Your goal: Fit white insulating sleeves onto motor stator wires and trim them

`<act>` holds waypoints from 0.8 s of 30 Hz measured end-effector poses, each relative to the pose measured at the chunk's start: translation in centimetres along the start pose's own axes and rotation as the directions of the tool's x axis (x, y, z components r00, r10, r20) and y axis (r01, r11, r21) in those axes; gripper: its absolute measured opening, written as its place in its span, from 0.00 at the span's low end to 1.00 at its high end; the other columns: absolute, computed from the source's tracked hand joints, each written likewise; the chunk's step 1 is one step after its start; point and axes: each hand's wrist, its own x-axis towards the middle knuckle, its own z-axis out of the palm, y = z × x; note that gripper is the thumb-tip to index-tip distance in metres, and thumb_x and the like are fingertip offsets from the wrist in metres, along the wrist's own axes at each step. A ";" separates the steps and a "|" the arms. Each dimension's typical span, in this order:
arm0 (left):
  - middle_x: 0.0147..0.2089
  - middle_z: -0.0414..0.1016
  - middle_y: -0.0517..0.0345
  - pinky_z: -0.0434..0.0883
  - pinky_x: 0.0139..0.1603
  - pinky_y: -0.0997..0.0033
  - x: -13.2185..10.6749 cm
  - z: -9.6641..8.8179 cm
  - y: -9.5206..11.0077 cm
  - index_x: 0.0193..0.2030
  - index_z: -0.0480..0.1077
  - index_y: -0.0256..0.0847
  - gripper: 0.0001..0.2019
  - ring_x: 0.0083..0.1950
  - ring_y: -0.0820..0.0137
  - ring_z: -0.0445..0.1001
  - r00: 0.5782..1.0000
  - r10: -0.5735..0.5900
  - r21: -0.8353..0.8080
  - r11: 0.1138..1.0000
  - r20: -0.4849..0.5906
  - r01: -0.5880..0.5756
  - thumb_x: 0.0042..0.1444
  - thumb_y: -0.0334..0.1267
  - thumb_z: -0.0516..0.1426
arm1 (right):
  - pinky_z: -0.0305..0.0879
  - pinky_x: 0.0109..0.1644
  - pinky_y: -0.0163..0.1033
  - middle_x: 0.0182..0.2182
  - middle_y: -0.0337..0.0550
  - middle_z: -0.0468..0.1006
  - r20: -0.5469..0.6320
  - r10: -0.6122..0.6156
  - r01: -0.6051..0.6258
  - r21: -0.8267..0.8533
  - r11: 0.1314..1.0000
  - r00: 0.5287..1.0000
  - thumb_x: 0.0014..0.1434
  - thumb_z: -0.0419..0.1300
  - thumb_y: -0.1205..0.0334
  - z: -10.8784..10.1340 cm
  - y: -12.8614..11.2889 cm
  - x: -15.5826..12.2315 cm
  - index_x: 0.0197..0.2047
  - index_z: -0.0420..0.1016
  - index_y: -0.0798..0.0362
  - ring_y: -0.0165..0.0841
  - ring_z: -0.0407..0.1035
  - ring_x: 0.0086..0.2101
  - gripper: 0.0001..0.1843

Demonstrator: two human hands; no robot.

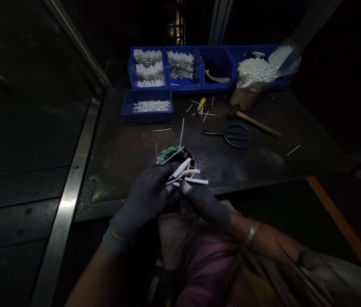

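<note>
Gloved left hand (140,200) and right hand (204,204) closed on white sleeves (180,168), pinched close over wound stator (174,154), which rests on the dark bench (126,162).

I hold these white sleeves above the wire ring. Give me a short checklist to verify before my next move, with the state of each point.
Left hand and right hand gloved: ok.
Grip on the white sleeves: cannot tell, fingers cover it.
Wire ring below the hands, within reach: ok.
Loose sleeves on the metal bench: not ok, scattered outside the blue bins.
Scissors apart from the hands: ok.
</note>
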 end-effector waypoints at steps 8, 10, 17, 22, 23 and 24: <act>0.63 0.77 0.49 0.70 0.62 0.50 -1.4 3.7 3.3 0.65 0.69 0.44 0.20 0.62 0.57 0.75 0.914 -0.211 -0.038 0.977 -0.346 0.211 0.70 0.40 0.49 | 0.73 0.46 0.40 0.47 0.47 0.83 0.208 0.037 0.073 -0.497 0.865 0.977 0.60 0.68 0.51 -13.2 -3.5 -0.1 0.54 0.80 0.54 0.39 0.77 0.44 0.22; 0.51 0.81 0.48 0.70 0.58 0.49 -0.5 5.9 4.1 0.55 0.76 0.41 0.18 0.55 0.57 0.77 0.818 -0.242 -0.014 0.961 -0.521 0.275 0.71 0.41 0.47 | 0.73 0.50 0.45 0.49 0.50 0.83 -0.104 -0.222 0.122 -0.583 0.804 0.969 0.64 0.64 0.53 -15.1 -4.0 1.7 0.57 0.77 0.55 0.40 0.77 0.46 0.22; 0.39 0.80 0.56 0.71 0.44 0.60 0.3 3.2 2.5 0.39 0.78 0.44 0.12 0.42 0.63 0.77 0.945 -0.203 -0.179 0.971 -0.257 0.160 0.68 0.40 0.53 | 0.70 0.54 0.44 0.52 0.48 0.82 0.509 -0.494 0.663 -0.720 0.205 0.705 0.72 0.55 0.65 -13.3 -3.8 3.9 0.61 0.74 0.51 0.37 0.76 0.50 0.17; 0.46 0.82 0.55 0.73 0.53 0.55 0.6 1.0 3.4 0.45 0.80 0.48 0.11 0.50 0.58 0.78 0.961 -0.256 -0.243 0.944 -0.106 0.224 0.66 0.42 0.56 | 0.68 0.49 0.44 0.49 0.47 0.83 0.704 -0.519 0.714 -0.661 -0.230 0.485 0.73 0.53 0.66 -12.6 -3.4 2.4 0.60 0.75 0.51 0.37 0.74 0.47 0.16; 0.44 0.82 0.56 0.73 0.54 0.55 0.7 1.2 3.5 0.44 0.80 0.48 0.10 0.50 0.58 0.78 0.956 -0.267 -0.245 0.942 -0.124 0.232 0.65 0.42 0.56 | 0.68 0.48 0.44 0.48 0.46 0.83 0.712 -0.523 0.702 -0.659 -0.270 0.468 0.73 0.54 0.65 -12.6 -3.5 2.3 0.60 0.75 0.50 0.37 0.74 0.47 0.16; 0.43 0.82 0.56 0.73 0.54 0.55 0.7 1.5 3.6 0.43 0.81 0.48 0.10 0.49 0.59 0.79 0.948 -0.279 -0.250 0.939 -0.151 0.237 0.65 0.43 0.57 | 0.67 0.47 0.44 0.49 0.46 0.83 0.712 -0.529 0.691 -0.662 -0.290 0.461 0.73 0.54 0.65 -12.5 -3.5 2.3 0.59 0.76 0.50 0.37 0.73 0.47 0.16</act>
